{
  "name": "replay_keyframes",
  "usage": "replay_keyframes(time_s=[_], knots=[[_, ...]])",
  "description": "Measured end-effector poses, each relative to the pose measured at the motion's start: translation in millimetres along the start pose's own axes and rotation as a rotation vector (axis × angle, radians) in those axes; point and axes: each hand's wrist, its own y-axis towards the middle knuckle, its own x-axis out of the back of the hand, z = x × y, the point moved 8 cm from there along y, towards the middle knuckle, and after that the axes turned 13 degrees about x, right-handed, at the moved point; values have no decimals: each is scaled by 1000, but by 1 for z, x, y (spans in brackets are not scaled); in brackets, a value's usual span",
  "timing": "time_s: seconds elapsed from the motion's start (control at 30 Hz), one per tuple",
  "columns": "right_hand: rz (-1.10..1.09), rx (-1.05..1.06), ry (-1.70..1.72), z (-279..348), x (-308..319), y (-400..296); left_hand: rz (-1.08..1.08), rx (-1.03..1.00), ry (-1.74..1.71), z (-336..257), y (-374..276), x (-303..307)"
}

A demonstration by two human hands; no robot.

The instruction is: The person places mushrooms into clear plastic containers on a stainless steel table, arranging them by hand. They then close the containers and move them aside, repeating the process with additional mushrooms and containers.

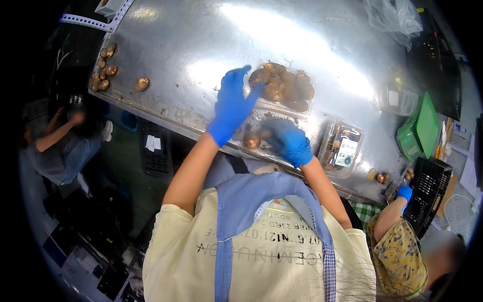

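An open clear plastic clamshell box (310, 107) lies on the metal table before me, one half heaped with brown taro-like tubers (273, 91). My left hand (234, 96), in a blue glove, is at the left side of the heap, its thumb by a tuber and its fingers apart. In the near half lies a round tuber (252, 141). My right hand (288, 141), gloved in blue and blurred, is over that half, with a small tuber (266, 133) at its fingertips; its grip is unclear. A closed, labelled clamshell of tubers (341, 148) sits to the right.
Loose tubers (103, 71) lie along the table's left end. At right are a green plastic container (417, 130), clear boxes (402, 101), a tape roll (372, 174) and a black crate (426, 196). A co-worker's gloved hand (404, 193) is near the crate; another person sits at far left.
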Motion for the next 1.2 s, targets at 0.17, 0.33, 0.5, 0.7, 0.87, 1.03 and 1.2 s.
replay_keyframes(time_s=[0.17, 0.33, 0.5, 0.7, 0.87, 1.03, 1.2], knots=[[-315, -396, 920, -11, 17, -23, 513, -127, 358, -5, -70, -11], [-365, -435, 1028, -5, 25, -23, 671, -377, 651, 0, -94, -46], [-398, -446, 1047, -8, 24, -28, 787, -264, 742, -4, -100, -69], [-477, -449, 1147, -17, 26, -38, 854, -92, 458, -4, -98, -77], [-543, -430, 1154, -19, 35, -43, 840, 10, 155, 15, -89, -86], [-639, -438, 1188, -23, 43, -47, 1006, 421, -827, 0, -85, -60], [-598, -460, 1134, -23, 49, -44, 980, 634, -1184, 5, -84, -57]])
